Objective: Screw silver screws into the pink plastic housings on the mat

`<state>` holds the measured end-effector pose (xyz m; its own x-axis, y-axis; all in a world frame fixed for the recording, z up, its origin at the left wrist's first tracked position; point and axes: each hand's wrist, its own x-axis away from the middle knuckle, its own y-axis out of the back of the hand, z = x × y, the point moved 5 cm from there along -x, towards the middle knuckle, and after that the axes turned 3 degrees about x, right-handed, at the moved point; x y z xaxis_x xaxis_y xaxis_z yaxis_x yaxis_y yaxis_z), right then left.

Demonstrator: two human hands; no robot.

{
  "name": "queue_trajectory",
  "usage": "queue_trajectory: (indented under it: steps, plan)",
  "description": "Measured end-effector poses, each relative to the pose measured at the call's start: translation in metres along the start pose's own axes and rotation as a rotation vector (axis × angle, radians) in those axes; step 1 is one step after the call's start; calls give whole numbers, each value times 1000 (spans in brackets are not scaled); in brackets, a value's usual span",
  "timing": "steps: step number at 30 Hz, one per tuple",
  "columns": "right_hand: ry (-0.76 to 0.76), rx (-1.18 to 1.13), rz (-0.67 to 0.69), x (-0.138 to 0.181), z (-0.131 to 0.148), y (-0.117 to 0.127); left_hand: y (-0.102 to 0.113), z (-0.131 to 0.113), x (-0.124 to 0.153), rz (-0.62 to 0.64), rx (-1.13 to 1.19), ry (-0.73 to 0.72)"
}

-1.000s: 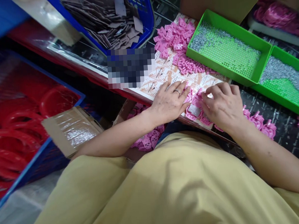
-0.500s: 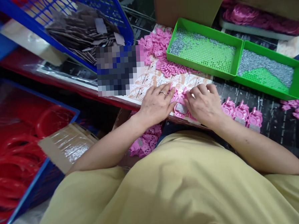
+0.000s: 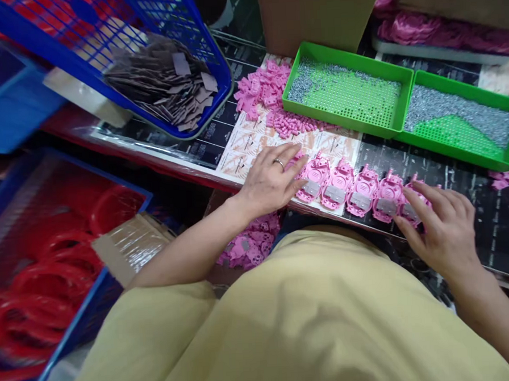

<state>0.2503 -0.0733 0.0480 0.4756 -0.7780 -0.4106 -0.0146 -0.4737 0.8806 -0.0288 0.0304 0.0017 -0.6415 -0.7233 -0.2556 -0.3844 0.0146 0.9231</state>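
A row of pink plastic casings point(image 3: 362, 191), each with a flat grey plate at its near end, lies along the table's front edge. At the row's left end my left hand point(image 3: 271, 178), wearing a ring, has thumb and fingers around the end casing, which is mostly hidden. My right hand point(image 3: 444, 223) straddles the casing at the right end, thumb on its near side and fingers on its far side. Between the hands, several casings stand side by side, their narrow pegs pointing away from me.
Behind the row are two green trays point(image 3: 347, 89) of small metal pieces. Loose pink parts point(image 3: 266, 87) are heaped left of them. A blue basket point(image 3: 220, 61) holds flat grey plates point(image 3: 163, 81). Red rings point(image 3: 50, 281) fill a crate at lower left; more pink parts point(image 3: 252, 242) lie below the table edge.
My right hand has moved right, from near my left hand to the row's far right end, uncovering the middle casings. My left hand stays at the left end. The view has shifted slightly.
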Motion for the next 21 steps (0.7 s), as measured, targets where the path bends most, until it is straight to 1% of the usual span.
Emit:
queue_trajectory:
  steps: [4,7,10,14,18,21]
  plan:
    - [-23,48,52,31,17,-10,-9,-28,5,2,-29,-169]
    - [-26,57,75,40,20,-19,-18,-41,7,25,-109,-222]
    - [-39,22,88,39,13,-26,-24,-44,4,85,-159,-206]
    - [-43,-50,79,32,-2,-33,-29,-46,-7,153,-165,-157]
    - [-2,-98,43,27,-16,-33,-32,-48,-19,138,-148,-129]
    - [17,-119,-34,13,-26,-22,-29,-48,-21,100,-138,-139]
